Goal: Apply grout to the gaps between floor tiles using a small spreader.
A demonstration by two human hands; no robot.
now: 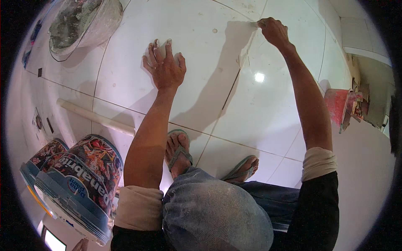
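Observation:
White glossy floor tiles lie under both hands, with thin joints between them. My left hand rests on a tile with its fingers spread, the fingertips whitened with powder or paste. Farther off to the right, my right hand is closed and held down at a tile joint. Something small and pale shows at its fingertips; I cannot make out what it is. Whitish smears follow the joint just below that hand, while a nearer stretch of the same line looks dark.
A dirty bucket with grey matter inside tilts at the far left. Lower left are a pale tube and two large printed tubs. A red container sits at the right beside a doorway. My sandalled feet are near.

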